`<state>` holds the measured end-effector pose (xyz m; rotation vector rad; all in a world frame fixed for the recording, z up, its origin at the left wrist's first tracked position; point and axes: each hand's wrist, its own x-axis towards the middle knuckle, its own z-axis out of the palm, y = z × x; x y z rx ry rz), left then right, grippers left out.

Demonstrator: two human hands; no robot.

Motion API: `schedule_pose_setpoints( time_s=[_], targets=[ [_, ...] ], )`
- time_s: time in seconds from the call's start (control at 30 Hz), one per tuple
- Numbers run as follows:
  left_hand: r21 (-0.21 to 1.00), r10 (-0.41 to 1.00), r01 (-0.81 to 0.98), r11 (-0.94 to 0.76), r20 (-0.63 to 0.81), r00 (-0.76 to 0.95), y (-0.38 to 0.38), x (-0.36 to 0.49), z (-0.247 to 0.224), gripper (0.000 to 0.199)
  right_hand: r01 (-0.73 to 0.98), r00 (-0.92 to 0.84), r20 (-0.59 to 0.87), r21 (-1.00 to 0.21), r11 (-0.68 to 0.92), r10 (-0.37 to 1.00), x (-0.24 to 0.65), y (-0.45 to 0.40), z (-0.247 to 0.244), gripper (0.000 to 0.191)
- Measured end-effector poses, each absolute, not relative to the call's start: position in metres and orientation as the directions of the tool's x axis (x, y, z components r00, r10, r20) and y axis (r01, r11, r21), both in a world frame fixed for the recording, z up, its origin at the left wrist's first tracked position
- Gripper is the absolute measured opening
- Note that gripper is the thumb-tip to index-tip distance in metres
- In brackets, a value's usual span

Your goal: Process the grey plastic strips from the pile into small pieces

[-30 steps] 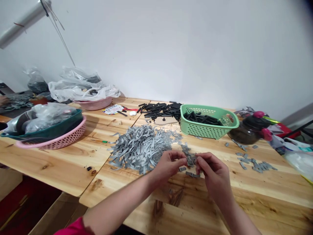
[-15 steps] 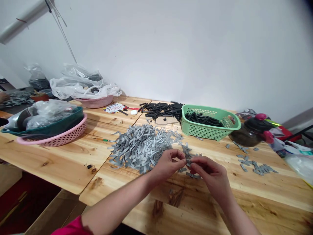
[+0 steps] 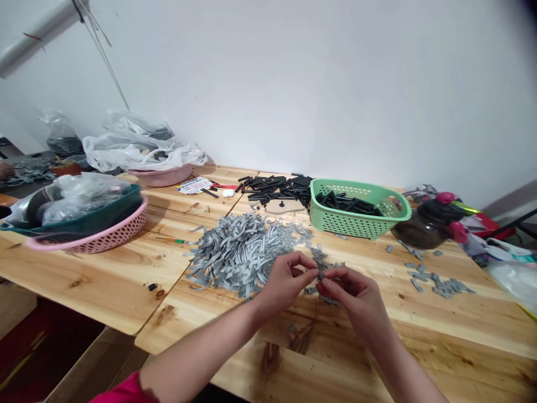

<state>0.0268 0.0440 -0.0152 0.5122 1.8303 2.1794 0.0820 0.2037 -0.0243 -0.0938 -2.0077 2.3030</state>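
My left hand [image 3: 285, 282] and my right hand [image 3: 350, 296] meet above the wooden tabletop [image 3: 126, 274], their fingertips pinching a small grey strip [image 3: 321, 274] from both sides. Just left of my hands lies a large heap of grey rubbery strips [image 3: 239, 254]. A few loose strips [image 3: 323, 300] sit under and beside my fingers. The pinched piece is mostly hidden by my fingers, so its exact shape is unclear.
Black tube pieces fill a green plastic basket [image 3: 358, 207] and lie in a pile [image 3: 272, 189] behind it. A pink basket [image 3: 88, 238] holds a plastic-wrapped teal bowl at left. Grey pieces [image 3: 436, 285] lie at right, near a dark kettle-like pot [image 3: 428, 224].
My hands have drawn closer together and shifted slightly left, with both now pinching the same small strip. The view has moved only slightly.
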Motion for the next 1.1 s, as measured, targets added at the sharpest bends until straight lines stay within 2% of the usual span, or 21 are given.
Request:
schedule_pose_setpoints(
  time_s=[0.3, 0.47, 0.63, 0.77, 0.87, 1.1],
  targets=[
    [0.983, 0.403, 0.026, -0.183, 0.099, -0.91, 0.0448, 0.029, -0.0151, 0.025, -0.089, -0.987, 0.076, -0.992, -0.088, 0.143, 0.083, 0.2011, -0.0223, 0.027],
    [0.99, 0.408, 0.075, -0.123, 0.12, -0.905, 0.0445, 0.0299, -0.0146, 0.022, -0.046, -0.985, 0.025, -0.991, -0.126, 0.169, 0.0816, 0.2013, -0.0243, 0.032],
    [0.988, 0.422, 0.124, -0.088, 0.15, -0.894, 0.0432, 0.0296, -0.0155, 0.02, -0.049, -0.992, 0.039, -0.996, -0.076, 0.121, 0.0818, 0.2018, -0.0267, 0.031],
    [0.982, 0.406, 0.067, -0.174, 0.133, -0.904, 0.044, 0.0288, -0.017, 0.022, -0.059, -0.994, 0.052, -0.995, -0.076, 0.097, 0.0826, 0.2026, -0.0272, 0.029],
    [0.971, 0.392, 0.013, -0.237, 0.108, -0.914, 0.045, 0.0298, -0.0159, 0.029, -0.069, -0.989, 0.062, -0.997, -0.047, 0.134, 0.0834, 0.2029, -0.0267, 0.029],
    [0.968, 0.385, -0.019, -0.249, 0.081, -0.919, 0.047, 0.0362, -0.0156, 0.033, -0.119, -0.978, 0.121, -0.993, 0.024, 0.171, 0.0854, 0.1999, -0.0232, 0.027]
  ],
)
